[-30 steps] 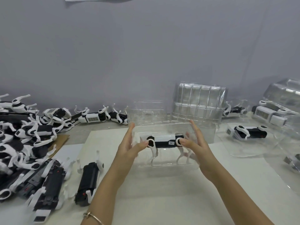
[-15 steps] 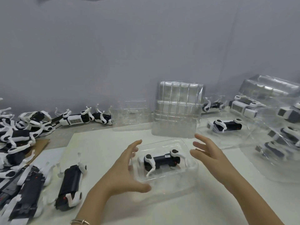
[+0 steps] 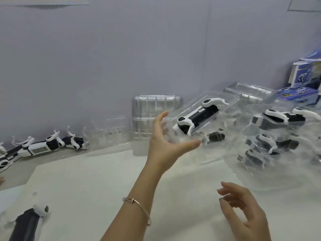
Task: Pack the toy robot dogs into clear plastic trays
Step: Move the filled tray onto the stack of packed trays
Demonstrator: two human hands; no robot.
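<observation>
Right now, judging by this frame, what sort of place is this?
Probably a toy-packing bench in a workshop: loose black-and-white toy robot dogs along the wall, a stack of empty clear plastic trays, and blue printed retail boxes.

Plain grey-lilac wall (image 3: 104, 66) behind left hand (image 3: 166, 141), vertical seam (image 3: 209, 49) above-right of it. White tabletop (image 3: 95, 180) below it. Paper sheet (image 3: 43, 0) taped far upper-left. Soft, even light.

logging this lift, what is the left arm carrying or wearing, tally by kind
tray: 1
toy dog: 1
bracelet: 1
total: 3
</observation>
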